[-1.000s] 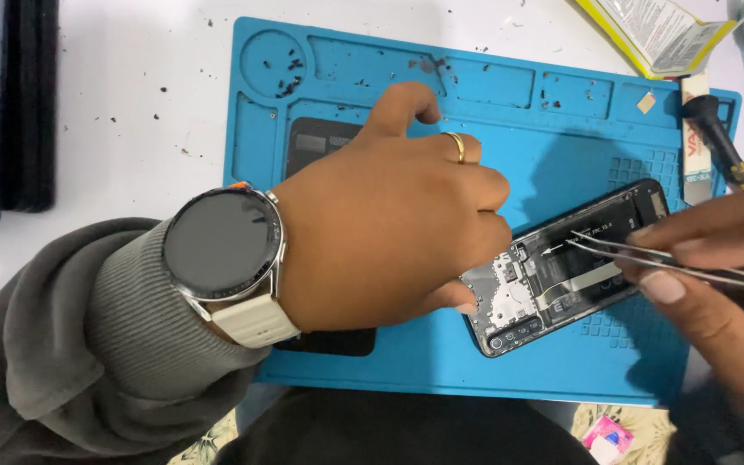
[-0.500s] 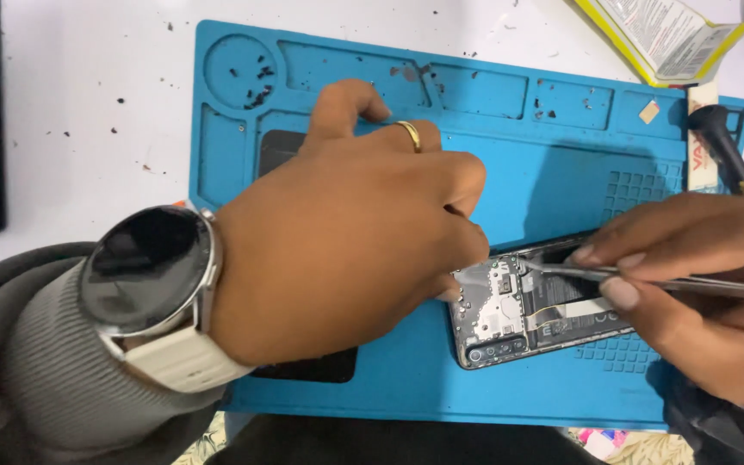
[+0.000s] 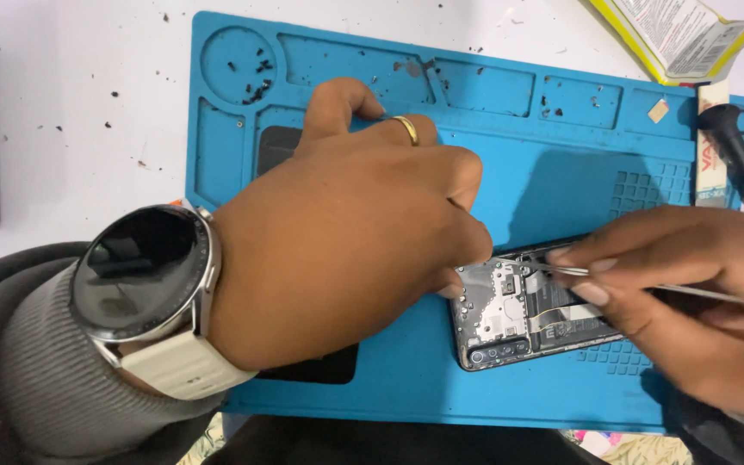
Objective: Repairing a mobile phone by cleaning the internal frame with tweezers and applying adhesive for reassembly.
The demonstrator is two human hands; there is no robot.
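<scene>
- White tabletop (image 3: 88,103) runs under everything, speckled with dark crumbs; a loose fleck dragged into the work is the broadest hazard I see.
- Blue repair mat (image 3: 561,189) sits on it, and 1 of its trays holds tiny dark screws (image 3: 251,73) near my left hand (image 3: 337,232); a nudge of that wrist could scatter them.
- My left hand, fingers curled and pressed together, bears on the top edge of the opened phone (image 3: 518,314), which lies near the mat's lower right; if the pressure slackens, I judge the phone would slide.
- My right hand (image 3: 691,293) pinches thin metal tweezers (image 3: 561,270) between thumb and forefinger, tips over the phone's board; a slip could scrape a connector or flex cable.
- My wristwatch (image 3: 144,275) hangs low; it could catch the mat's edge.
</scene>
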